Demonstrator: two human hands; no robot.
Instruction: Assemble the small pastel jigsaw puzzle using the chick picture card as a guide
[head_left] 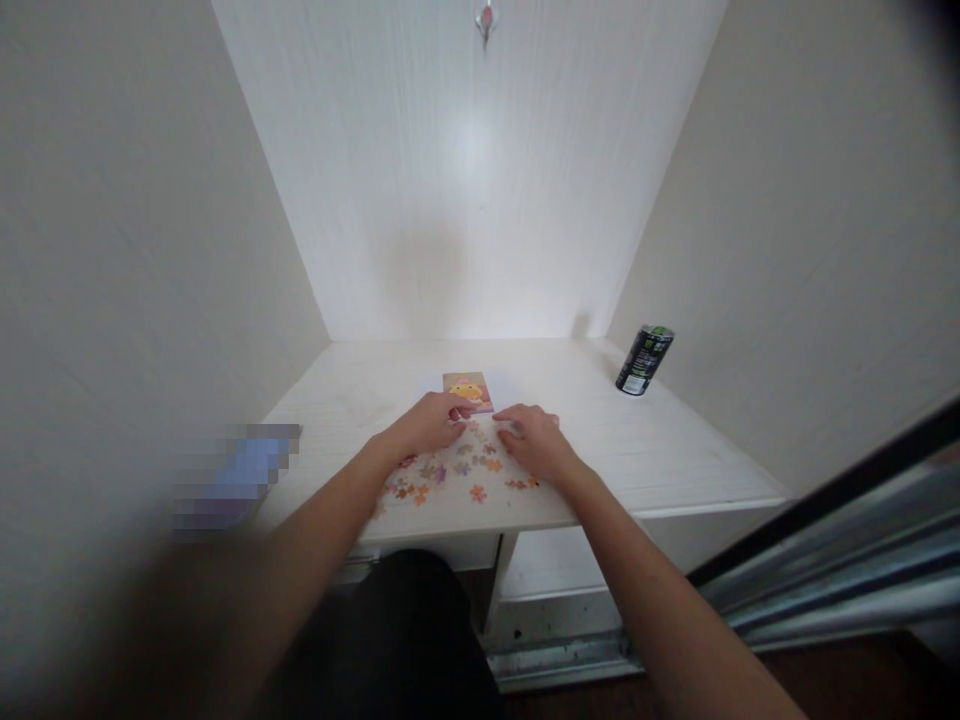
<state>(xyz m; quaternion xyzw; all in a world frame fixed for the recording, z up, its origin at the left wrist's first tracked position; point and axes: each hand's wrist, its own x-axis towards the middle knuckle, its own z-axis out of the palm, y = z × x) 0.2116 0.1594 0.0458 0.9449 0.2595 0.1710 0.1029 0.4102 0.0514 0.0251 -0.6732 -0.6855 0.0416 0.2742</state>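
Several small loose puzzle pieces (450, 478), orange, brown and purple, lie scattered near the front edge of a white desk (660, 450). Just beyond them lies a partly built puzzle picture (466, 388) with a yellow figure. My left hand (427, 424) rests palm down on the pieces, its fingertips at the picture's near edge. My right hand (534, 442) also lies flat over pieces, fingers pointing left toward the other hand. Whether either hand pinches a piece is hidden under the fingers.
A black and green drink can (644, 360) stands at the desk's back right. A blurred bluish object (236, 472) sits at the left edge. White walls enclose the desk on three sides. A dark sliding rail (825, 500) runs at the right.
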